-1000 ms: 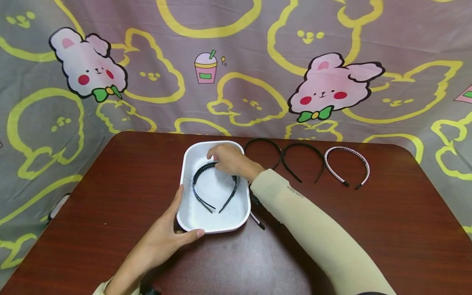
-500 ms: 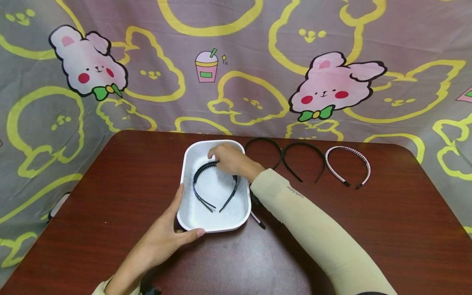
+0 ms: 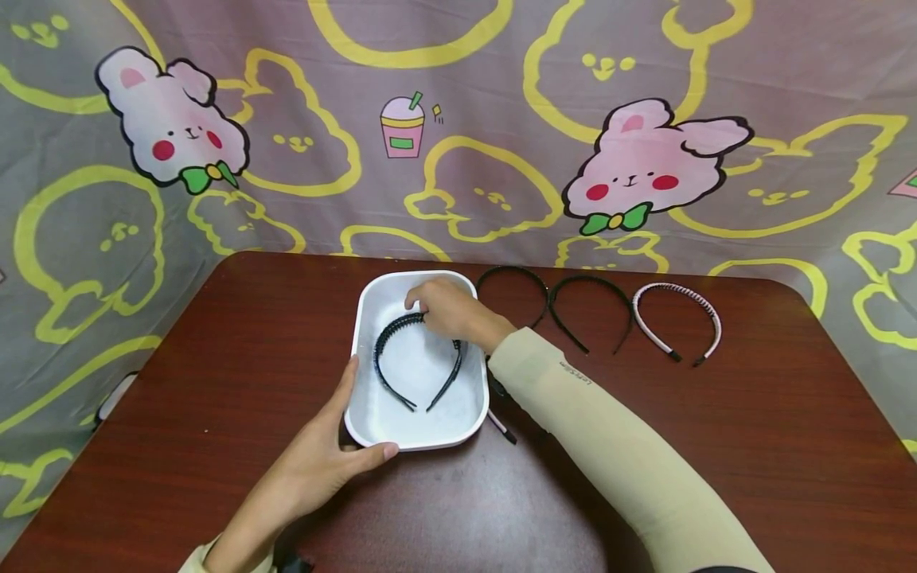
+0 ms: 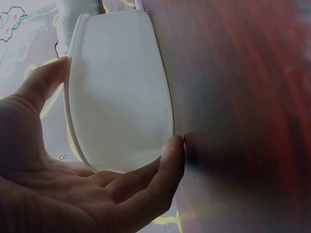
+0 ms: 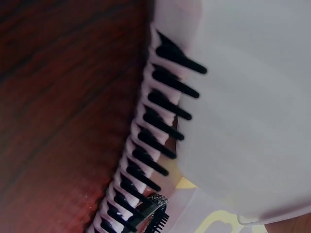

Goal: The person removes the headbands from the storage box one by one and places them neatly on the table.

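In the head view a white plastic tray (image 3: 411, 438) holds black toothed headbands (image 3: 384, 346), their ends toward me. My left hand (image 3: 325, 454) grips the tray's near left corner, thumb at the rim. From the left wrist view, the fingers (image 4: 170, 165) curl under the tray's outer wall (image 4: 116, 87). My right hand (image 3: 451, 310) reaches in from the right and pinches the black headbands at the top of their arc, hiding that part. A pink headband (image 5: 129, 160) with black teeth fills the right wrist view, beside the tray wall.
Along the back right of the brown table (image 3: 286, 318) lie two black headbands, one left (image 3: 512, 270) and one right (image 3: 595, 280), then a white-pink headband (image 3: 677, 290). Another pink headband's tip (image 3: 501, 427) shows between the tray and my right sleeve (image 3: 587, 422).
At the left ends of the black headbands in the tray, two tips that stood apart now lie together. Both hands keep almost the same place.
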Tool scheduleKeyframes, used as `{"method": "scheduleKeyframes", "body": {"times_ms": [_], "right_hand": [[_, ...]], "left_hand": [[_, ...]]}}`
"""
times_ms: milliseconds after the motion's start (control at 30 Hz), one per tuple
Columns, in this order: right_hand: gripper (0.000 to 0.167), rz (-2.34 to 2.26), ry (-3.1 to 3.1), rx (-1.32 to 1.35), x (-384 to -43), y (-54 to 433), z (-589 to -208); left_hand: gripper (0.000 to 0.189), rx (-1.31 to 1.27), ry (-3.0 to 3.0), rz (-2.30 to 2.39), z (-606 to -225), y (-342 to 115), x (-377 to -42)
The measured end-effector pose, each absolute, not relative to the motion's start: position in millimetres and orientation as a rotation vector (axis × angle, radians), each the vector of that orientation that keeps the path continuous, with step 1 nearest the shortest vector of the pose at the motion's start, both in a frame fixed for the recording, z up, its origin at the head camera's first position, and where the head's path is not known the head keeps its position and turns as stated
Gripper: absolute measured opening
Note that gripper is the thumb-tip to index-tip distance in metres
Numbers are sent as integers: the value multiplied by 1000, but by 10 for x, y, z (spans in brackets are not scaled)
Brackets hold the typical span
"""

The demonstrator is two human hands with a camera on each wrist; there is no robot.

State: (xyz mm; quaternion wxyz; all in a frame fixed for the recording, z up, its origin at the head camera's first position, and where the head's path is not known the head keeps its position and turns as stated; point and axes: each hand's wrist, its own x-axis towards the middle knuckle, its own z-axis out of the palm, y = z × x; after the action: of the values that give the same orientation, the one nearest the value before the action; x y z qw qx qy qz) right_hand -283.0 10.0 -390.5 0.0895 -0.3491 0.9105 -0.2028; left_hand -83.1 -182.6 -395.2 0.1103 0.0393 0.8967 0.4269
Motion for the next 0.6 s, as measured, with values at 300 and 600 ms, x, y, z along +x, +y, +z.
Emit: {"method": "scheduleKeyframes", "body": {"times_ms": [300, 600], "right_hand": [[42, -700, 2719, -1005, -2830, 120, -3913], [37, -801, 2713, -984, -2834, 131, -3915]], "left_hand": [[127, 105, 2639, 1242, -3960, -1827, -833], [127, 107, 2640, 1245, -3966, -1829, -826]]}}
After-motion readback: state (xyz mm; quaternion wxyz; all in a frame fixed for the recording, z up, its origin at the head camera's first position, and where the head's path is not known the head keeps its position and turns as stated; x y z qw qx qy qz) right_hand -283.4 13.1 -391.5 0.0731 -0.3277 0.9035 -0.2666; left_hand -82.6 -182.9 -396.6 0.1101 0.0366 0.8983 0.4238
